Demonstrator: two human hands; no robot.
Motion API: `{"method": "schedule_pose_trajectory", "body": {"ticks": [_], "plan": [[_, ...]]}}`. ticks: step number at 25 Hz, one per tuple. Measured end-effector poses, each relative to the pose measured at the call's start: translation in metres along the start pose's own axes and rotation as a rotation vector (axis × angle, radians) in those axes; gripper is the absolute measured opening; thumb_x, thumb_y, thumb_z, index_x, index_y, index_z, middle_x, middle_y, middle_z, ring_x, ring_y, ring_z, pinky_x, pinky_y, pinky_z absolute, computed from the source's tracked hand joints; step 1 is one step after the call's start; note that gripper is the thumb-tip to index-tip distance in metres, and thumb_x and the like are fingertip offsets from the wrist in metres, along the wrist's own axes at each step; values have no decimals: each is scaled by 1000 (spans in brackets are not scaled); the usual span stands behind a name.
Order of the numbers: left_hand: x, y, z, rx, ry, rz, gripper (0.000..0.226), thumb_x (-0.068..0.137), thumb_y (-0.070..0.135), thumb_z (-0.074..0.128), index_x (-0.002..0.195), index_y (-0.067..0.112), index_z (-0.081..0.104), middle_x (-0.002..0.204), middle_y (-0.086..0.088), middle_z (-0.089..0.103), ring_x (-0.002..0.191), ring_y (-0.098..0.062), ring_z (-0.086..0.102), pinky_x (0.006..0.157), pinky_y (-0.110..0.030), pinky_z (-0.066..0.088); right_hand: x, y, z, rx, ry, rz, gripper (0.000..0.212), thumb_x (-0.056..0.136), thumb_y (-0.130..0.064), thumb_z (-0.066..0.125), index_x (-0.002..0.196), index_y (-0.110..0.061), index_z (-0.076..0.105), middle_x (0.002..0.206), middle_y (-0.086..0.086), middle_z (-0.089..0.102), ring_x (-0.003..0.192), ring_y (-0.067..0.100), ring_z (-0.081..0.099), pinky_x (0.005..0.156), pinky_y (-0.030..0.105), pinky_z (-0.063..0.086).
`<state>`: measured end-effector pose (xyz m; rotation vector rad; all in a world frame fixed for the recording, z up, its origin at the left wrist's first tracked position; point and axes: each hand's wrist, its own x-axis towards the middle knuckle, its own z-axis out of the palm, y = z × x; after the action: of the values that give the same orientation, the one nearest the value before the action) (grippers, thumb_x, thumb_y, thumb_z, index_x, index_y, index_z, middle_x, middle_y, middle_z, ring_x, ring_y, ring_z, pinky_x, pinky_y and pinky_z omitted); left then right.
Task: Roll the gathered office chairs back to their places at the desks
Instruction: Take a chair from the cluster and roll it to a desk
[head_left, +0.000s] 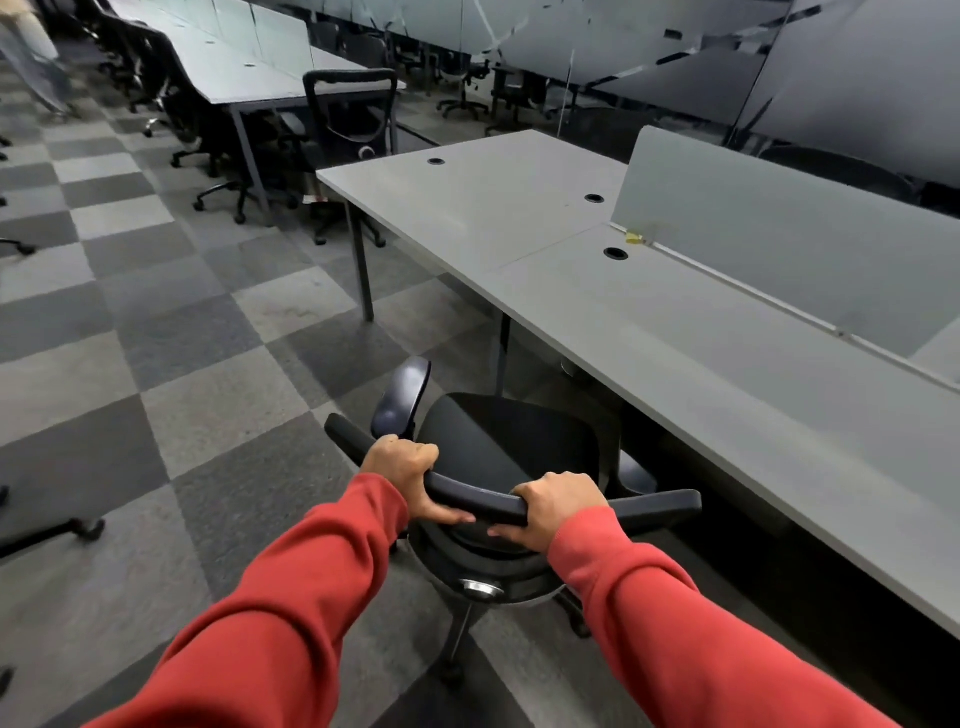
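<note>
The black office chair (506, 447) stands just below and ahead of both hands, its seat partly under the edge of the grey worktop (675, 332) that stretches ahead to their right. The left hand (400, 465) and right hand (558, 501) sit apart, each clamped around the backrest's top bar. Checkered carpet (156, 338) spreads left of the hands; other chairs (176, 109) stand far ahead.

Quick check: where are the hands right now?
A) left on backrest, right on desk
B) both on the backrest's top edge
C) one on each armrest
B: the left hand and the right hand both curl round the top edge of the chair's backrest; the armrests are untouched.
</note>
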<state>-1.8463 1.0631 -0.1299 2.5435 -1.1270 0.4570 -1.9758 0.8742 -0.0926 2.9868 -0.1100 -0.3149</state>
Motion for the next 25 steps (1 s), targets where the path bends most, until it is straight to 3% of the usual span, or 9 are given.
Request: {"method": "schedule_pose_trajectory", "body": {"ticks": [7,13,15,18,20,25], "plan": [[-43,-3,-14,-9,-81,-38,80,43,98,36,50,18,43,42,2,50,37,-21,50,48,-24,42,-24,-30,2,-19,-2,53,65,73,-86,45,112,-38,65,95,-3,71,93,22,67,73,32,47],[-130,25,-61,40,-120,-150,86,47,103,24,51,19,40,43,2,52,37,-22,51,48,-25,42,-78,-71,-2,5,-25,-52,46,78,-62,60,119,-43,62,103,-5,71,97,21,66,81,32,48],[-160,34,-85,118,-231,-180,88,46,105,19,61,21,41,55,2,59,50,-23,59,55,-28,44,-96,-89,0,3,-28,-101,44,78,-59,59,120,-43,62,104,-5,71,98,23,66,81,34,49],[-186,30,-117,257,-497,-153,83,53,98,39,86,22,50,88,1,67,85,-23,65,74,-34,46,-112,-112,0,-30,-12,-190,48,78,-57,60,123,-40,61,107,-1,71,102,25,66,83,35,49],[-192,22,-129,295,-608,-114,81,59,93,46,95,21,57,97,0,68,92,-23,64,81,-35,48,-114,-123,-4,-45,3,-229,49,77,-56,61,122,-37,61,108,0,71,103,26,65,82,35,48],[-196,2,-128,308,-585,-107,90,58,96,40,105,25,68,104,7,65,99,-18,62,86,-35,49,-105,-135,-10,-69,4,-241,46,78,-58,59,116,-31,60,110,-1,70,104,27,65,82,35,47]]}}
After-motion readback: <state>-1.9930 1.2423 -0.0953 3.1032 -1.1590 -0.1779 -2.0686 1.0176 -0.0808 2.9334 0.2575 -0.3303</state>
